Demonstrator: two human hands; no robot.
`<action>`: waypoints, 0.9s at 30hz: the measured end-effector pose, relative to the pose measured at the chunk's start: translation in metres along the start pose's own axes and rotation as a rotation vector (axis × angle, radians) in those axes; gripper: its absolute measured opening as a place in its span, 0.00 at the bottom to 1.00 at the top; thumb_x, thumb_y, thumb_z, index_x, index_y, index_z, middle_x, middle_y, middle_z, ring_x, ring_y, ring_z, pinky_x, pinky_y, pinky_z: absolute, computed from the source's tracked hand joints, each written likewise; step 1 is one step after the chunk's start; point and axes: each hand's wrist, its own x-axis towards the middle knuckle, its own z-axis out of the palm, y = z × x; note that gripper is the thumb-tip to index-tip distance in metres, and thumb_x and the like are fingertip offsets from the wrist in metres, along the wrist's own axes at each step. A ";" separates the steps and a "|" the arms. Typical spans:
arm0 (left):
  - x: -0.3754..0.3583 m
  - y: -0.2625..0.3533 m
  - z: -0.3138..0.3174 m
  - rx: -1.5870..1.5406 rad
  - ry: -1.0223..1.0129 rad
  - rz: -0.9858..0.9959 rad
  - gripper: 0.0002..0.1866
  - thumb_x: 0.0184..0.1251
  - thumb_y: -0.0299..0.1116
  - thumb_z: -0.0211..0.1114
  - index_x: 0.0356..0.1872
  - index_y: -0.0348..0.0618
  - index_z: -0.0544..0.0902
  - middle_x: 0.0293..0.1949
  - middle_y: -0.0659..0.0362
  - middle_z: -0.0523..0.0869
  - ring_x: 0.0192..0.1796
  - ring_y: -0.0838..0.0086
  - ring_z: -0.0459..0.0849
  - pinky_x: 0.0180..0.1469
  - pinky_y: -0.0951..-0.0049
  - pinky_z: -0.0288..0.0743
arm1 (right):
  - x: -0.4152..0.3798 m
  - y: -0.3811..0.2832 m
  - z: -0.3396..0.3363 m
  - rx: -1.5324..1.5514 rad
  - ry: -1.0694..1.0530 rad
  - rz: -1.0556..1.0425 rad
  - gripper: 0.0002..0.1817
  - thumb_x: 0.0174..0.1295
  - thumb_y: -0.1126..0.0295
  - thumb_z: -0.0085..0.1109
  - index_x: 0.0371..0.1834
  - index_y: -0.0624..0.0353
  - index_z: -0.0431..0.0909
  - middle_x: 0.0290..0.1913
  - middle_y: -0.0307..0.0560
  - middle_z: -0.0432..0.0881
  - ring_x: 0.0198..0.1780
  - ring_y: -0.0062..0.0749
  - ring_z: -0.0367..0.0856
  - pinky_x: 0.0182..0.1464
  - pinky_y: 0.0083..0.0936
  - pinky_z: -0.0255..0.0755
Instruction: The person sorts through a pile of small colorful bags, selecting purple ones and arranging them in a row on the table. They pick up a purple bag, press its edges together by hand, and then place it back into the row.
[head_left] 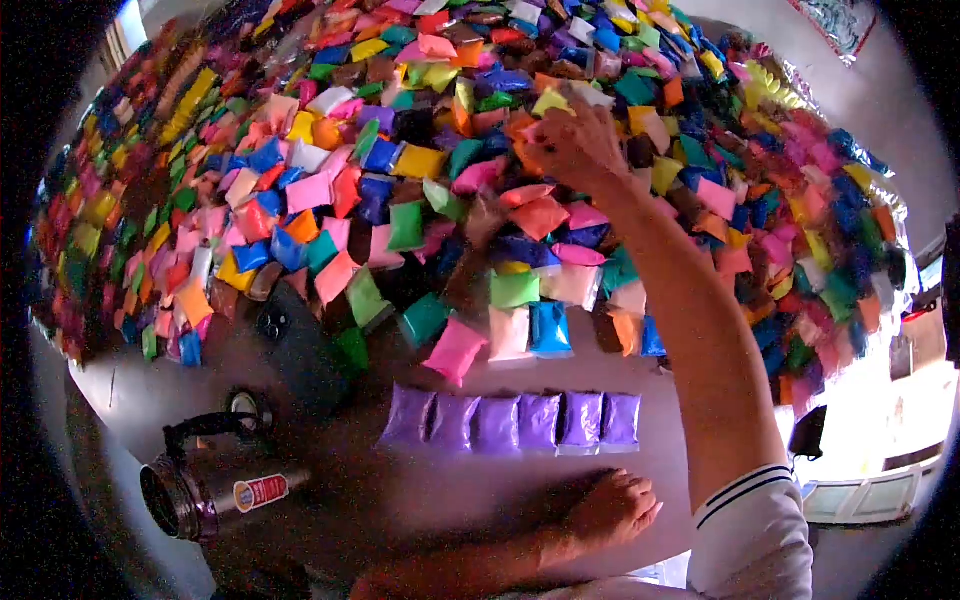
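A huge heap of small coloured powder packets (400,160) covers the far part of the table. My right hand (575,145) reaches far out into the heap, its fingers closed among orange and yellow packets; what it grips is hidden. A neat row of several purple packets (515,422) lies side by side on the brown table (330,480) in front of the heap. My left hand (610,508) rests on the table just below that row, fingers curled, holding nothing.
A steel flask (215,495) with a black handle lies on its side at the lower left. A dark phone (290,345) lies at the heap's near edge. The table's right edge drops off to a bright floor and white furniture (870,490).
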 end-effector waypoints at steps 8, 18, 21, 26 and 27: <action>-0.001 -0.010 0.006 -0.059 -0.014 0.010 0.12 0.64 0.33 0.60 0.22 0.38 0.77 0.28 0.50 0.79 0.35 0.56 0.81 0.43 0.58 0.74 | 0.045 0.022 -0.007 0.158 0.001 0.172 0.15 0.61 0.57 0.57 0.45 0.53 0.82 0.43 0.52 0.84 0.48 0.51 0.81 0.51 0.42 0.74; -0.002 -0.018 0.005 -0.033 0.000 0.132 0.11 0.63 0.33 0.60 0.22 0.41 0.78 0.27 0.53 0.77 0.34 0.59 0.79 0.42 0.59 0.73 | 0.093 -0.038 0.054 0.331 -0.264 0.061 0.15 0.58 0.62 0.55 0.40 0.58 0.85 0.31 0.51 0.85 0.35 0.41 0.85 0.39 0.37 0.78; 0.001 -0.009 -0.021 0.031 -0.141 0.158 0.10 0.63 0.33 0.60 0.23 0.41 0.79 0.28 0.54 0.78 0.36 0.60 0.79 0.44 0.59 0.72 | 0.077 -0.071 0.043 0.482 -0.319 0.232 0.15 0.57 0.58 0.56 0.39 0.55 0.85 0.33 0.53 0.85 0.37 0.45 0.85 0.42 0.38 0.77; -0.002 -0.010 -0.023 -0.069 -0.020 0.148 0.09 0.62 0.32 0.59 0.25 0.40 0.79 0.30 0.53 0.79 0.37 0.60 0.79 0.47 0.59 0.72 | 0.069 -0.091 0.063 0.274 -0.392 0.258 0.16 0.57 0.58 0.58 0.41 0.55 0.84 0.41 0.55 0.84 0.46 0.49 0.83 0.51 0.43 0.74; -0.002 -0.013 -0.024 -0.046 -0.083 0.212 0.08 0.62 0.32 0.59 0.26 0.40 0.79 0.31 0.53 0.79 0.38 0.60 0.80 0.47 0.59 0.72 | 0.068 -0.092 0.066 0.278 -0.393 0.255 0.16 0.57 0.58 0.58 0.41 0.55 0.84 0.41 0.55 0.84 0.46 0.49 0.83 0.51 0.43 0.74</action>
